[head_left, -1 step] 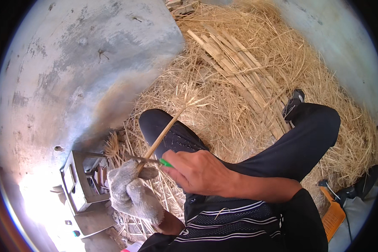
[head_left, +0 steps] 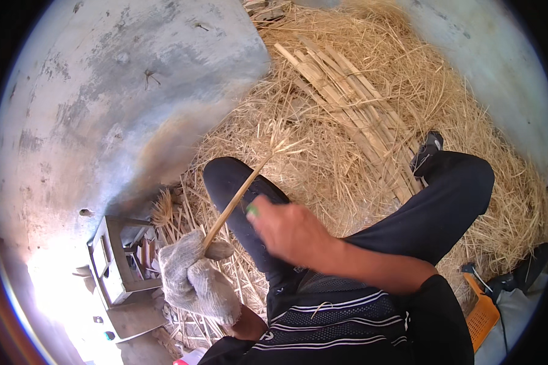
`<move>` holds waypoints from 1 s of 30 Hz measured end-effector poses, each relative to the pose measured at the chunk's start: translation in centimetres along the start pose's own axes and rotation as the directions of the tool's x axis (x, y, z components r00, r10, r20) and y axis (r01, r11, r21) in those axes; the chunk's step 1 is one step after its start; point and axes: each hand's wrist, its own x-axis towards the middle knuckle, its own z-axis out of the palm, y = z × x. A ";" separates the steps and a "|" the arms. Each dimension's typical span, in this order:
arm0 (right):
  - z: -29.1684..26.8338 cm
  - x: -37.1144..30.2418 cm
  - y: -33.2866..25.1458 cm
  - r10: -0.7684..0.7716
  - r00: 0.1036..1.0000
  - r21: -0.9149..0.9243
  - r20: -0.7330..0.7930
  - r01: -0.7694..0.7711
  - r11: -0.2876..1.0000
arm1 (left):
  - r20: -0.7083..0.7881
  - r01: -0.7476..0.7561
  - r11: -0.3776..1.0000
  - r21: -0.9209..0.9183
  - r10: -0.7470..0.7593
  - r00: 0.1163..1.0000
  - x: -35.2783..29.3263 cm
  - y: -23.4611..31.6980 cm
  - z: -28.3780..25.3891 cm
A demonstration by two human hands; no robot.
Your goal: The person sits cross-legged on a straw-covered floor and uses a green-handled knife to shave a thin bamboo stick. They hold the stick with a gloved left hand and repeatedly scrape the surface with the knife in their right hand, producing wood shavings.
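Observation:
My left hand point(head_left: 196, 281), in a grey knitted glove, is closed around the lower end of a thin bamboo stick point(head_left: 240, 193). The stick slants up and away from me over my left thigh, and its far end splays into several thin split strands. My right hand point(head_left: 295, 234) is bare and smeared by motion. Its fingers are wrapped round a knife with a green handle point(head_left: 252, 210), just right of the stick and apart from it. The knife's blade cannot be made out now.
Split bamboo strips point(head_left: 353, 103) lie in a bundle on straw-like shavings point(head_left: 463, 128) ahead. At left, a wooden stool-like frame point(head_left: 120, 267) stands by the grey wall point(head_left: 134, 85). An orange plastic piece point(head_left: 483, 310) is at lower right. My legs are folded in front.
My right hand has moved up and away from the gloved hand, taking the knife along. Its blade, visible before across the stick, is now lost in blur. My left hand has barely shifted.

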 end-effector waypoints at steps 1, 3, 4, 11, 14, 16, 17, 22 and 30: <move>0.6 0.4 2.6 0.165 0.986 -0.115 0.008 -0.163 0.980 | -0.037 0.007 0.998 0.056 -0.005 0.999 0.2 0.5 0.5; 1.0 0.3 4.6 0.259 0.965 -0.252 -0.032 -0.259 0.932 | -0.016 -0.001 0.999 0.054 0.002 1.000 0.3 0.7 0.5; 1.0 0.1 3.6 0.189 0.982 -0.204 -0.014 -0.188 0.961 | -0.005 -0.002 0.999 0.049 0.002 1.000 0.2 0.7 0.5; 0.9 0.1 1.7 0.173 0.985 -0.156 -0.024 -0.175 0.972 | -0.012 -0.030 0.996 0.078 0.031 0.999 0.1 0.5 0.3; 1.7 0.0 6.7 0.280 0.953 -0.277 -0.117 -0.302 0.912 | 0.006 -0.037 0.998 0.041 0.036 0.999 0.1 0.5 0.9; 1.0 0.1 4.2 0.202 0.978 -0.182 -0.061 -0.210 0.961 | 0.010 -0.101 0.993 0.061 0.100 0.995 0.1 -0.1 0.4; 0.7 0.1 2.8 0.161 0.986 -0.132 -0.032 -0.164 0.978 | 0.004 -0.023 0.999 0.028 0.023 1.000 0.0 0.2 0.4; 1.8 0.4 3.5 0.128 0.990 -0.084 -0.064 -0.133 0.988 | 0.036 -0.054 0.996 0.064 0.052 0.998 0.2 -0.2 -0.2; 1.1 0.3 2.2 0.007 0.998 0.004 -0.062 -0.007 1.000 | 0.012 0.067 0.997 0.035 -0.068 0.998 -0.1 0.0 -0.5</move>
